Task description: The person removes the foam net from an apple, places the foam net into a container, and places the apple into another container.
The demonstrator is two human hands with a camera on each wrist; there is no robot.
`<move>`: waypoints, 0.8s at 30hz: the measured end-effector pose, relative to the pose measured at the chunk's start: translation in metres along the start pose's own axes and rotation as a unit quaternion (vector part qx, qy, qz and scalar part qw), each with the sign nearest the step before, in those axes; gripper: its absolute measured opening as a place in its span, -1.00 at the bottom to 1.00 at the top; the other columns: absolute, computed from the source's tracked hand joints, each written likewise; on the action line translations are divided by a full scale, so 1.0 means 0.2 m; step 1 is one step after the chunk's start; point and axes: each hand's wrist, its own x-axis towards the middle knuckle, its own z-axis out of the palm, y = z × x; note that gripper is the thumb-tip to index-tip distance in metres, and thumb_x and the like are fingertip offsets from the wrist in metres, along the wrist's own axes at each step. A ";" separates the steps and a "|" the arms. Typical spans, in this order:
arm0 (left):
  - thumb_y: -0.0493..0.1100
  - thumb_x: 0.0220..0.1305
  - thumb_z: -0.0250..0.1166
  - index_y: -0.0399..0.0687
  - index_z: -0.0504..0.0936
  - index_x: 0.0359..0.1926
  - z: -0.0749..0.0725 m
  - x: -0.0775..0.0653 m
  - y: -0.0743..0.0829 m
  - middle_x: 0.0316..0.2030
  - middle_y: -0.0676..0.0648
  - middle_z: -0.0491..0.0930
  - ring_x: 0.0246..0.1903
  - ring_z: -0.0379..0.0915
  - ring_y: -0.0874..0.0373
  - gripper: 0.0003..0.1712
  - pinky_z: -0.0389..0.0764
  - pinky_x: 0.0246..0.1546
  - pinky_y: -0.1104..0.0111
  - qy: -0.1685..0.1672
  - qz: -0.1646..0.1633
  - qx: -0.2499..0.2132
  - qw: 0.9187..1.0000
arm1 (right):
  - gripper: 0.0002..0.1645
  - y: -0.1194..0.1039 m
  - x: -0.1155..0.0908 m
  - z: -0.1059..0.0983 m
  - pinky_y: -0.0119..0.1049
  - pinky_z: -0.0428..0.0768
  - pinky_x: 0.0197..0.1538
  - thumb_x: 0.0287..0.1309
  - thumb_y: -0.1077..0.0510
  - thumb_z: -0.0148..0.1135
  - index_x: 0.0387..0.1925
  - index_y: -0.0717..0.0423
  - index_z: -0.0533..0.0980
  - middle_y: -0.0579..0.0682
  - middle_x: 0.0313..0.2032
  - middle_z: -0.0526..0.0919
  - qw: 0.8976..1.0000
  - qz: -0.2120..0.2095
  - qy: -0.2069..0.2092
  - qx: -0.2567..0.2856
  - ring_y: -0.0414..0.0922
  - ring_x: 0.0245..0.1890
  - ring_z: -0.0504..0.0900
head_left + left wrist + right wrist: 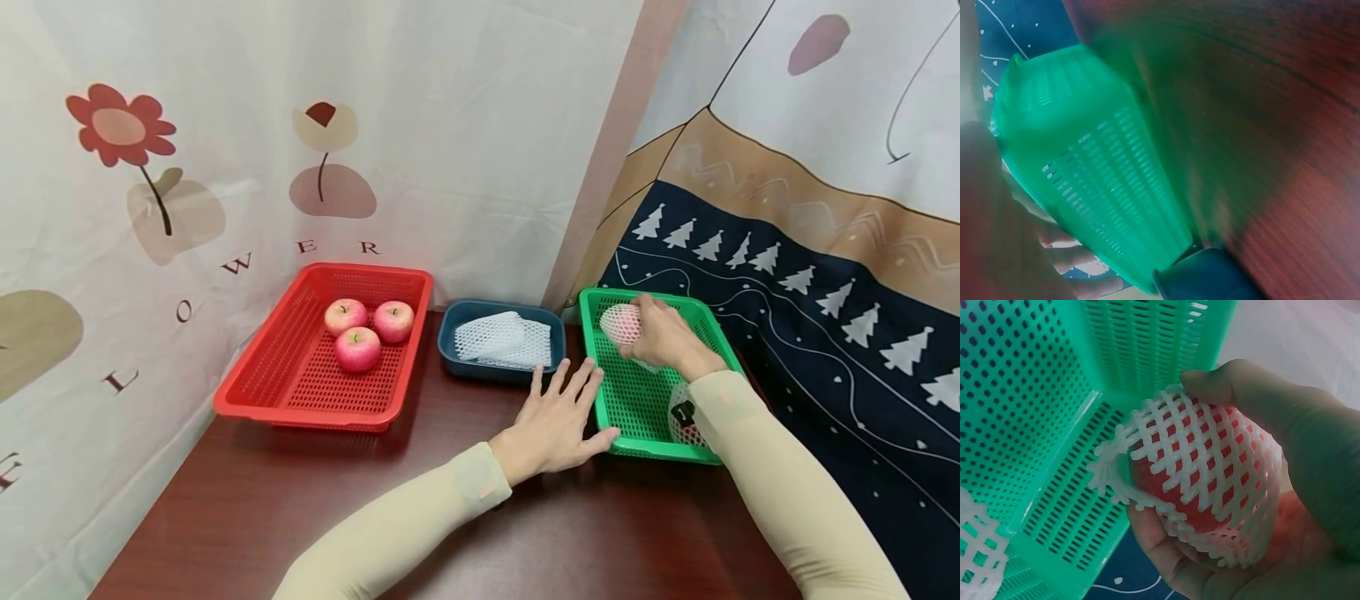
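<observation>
A round red apple (1149, 481) in white foam netting (620, 323) is being grasped by the right hand (670, 336) at ten o'clock in the rectangular green plastic basket (633, 404). The left hand (553, 423), fingers spread, gripping nothing, is being rested against its nine-o'clock side. Beyond, flat white foam nets (498, 337) are being held in a rectangular blue plastic tray (487, 372). Should the gaping netting tip downward, a drop is being risked.

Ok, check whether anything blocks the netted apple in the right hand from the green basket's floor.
Nothing visible does. The right hand holds the netted apple within the green basket's rim, with bare floor showing beside it; the other netted fruit lies aside, toward the near right corner.
</observation>
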 end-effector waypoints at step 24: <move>0.61 0.76 -0.16 0.16 0.17 0.91 -0.07 -0.07 -0.08 0.90 -0.02 0.13 0.87 0.12 -0.11 0.03 0.22 0.83 -0.31 0.019 0.007 0.025 0.999 | 0.10 -0.15 -0.10 -0.02 0.47 0.71 0.32 0.33 0.01 0.65 0.67 0.37 0.31 0.51 0.43 0.55 0.999 -0.033 0.030 0.009 0.46 0.31 0.64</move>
